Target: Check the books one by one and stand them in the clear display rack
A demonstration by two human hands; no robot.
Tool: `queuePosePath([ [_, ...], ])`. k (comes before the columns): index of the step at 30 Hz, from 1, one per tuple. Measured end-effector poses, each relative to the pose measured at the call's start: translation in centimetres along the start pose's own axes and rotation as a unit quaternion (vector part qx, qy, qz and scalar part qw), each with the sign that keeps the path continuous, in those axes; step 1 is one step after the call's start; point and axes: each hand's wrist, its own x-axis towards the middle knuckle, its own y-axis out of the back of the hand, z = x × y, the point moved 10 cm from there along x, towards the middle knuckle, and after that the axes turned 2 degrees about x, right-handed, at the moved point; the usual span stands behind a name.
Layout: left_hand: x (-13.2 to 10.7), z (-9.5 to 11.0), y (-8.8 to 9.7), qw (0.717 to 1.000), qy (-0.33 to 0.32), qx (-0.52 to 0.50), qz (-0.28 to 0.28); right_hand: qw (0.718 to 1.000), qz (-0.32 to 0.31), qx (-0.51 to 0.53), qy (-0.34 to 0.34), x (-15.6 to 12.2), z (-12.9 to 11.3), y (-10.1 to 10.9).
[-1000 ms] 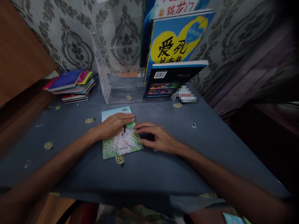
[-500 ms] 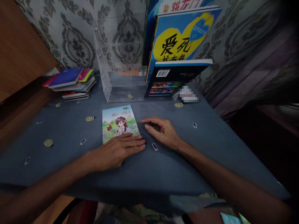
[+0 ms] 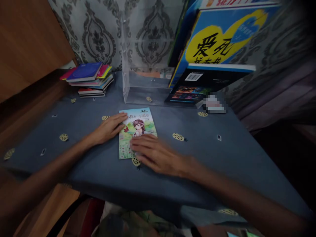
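Observation:
A thin paperback book with a drawn figure and a red butterfly on its cover lies flat and closed on the table. My left hand rests at the book's left edge, its fingertips on the upper left of the cover and the fingers stretched out. Across the lower right of the book reaches my right hand, fingers extended and slightly blurred, covering that corner. Neither hand grips the book.
A patterned dark cloth covers the table. A stack of books stands at the back left. Behind the paperback is a clear acrylic rack with a black book and a blue-and-yellow book. A pixelated object sits beside it.
My left hand has moved from the book's lower part to its upper left edge. My right hand has come from beside the book onto its lower right. The view has shifted left.

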Motion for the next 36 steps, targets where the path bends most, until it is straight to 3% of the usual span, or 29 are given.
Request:
queuePosePath([
  [4, 0.2, -2.3, -0.3, 1.000, 0.023, -0.008, -0.012, 0.991, -0.124, 0.013, 0.059, 2.0, -3.5, -3.9],
  [9, 0.1, -1.8, -0.2, 1.000, 0.019, -0.005, -0.008, 0.989, -0.145, 0.023, 0.010, 2.6, -1.7, -4.6],
  [18, -0.1, -2.1, -0.4, 1.000, 0.025, 0.000, -0.007, 0.990, -0.114, -0.045, -0.066, 2.9, 5.1, -2.3],
  [27, -0.1, -2.1, -0.5, 1.000, 0.022, 0.005, -0.003, 0.976, -0.020, -0.130, -0.174, 4.3, 13.7, 0.7],
  [30, -0.1, -2.2, -0.6, 1.000, 0.018, -0.003, 0.001, 0.972, -0.002, -0.140, -0.190, 4.4, 14.5, 1.2],
  [36, -0.3, -1.9, -0.6, 1.000, 0.010, -0.006, -0.001, 0.968, 0.029, -0.130, -0.212, 3.1, 13.7, 1.2],
])
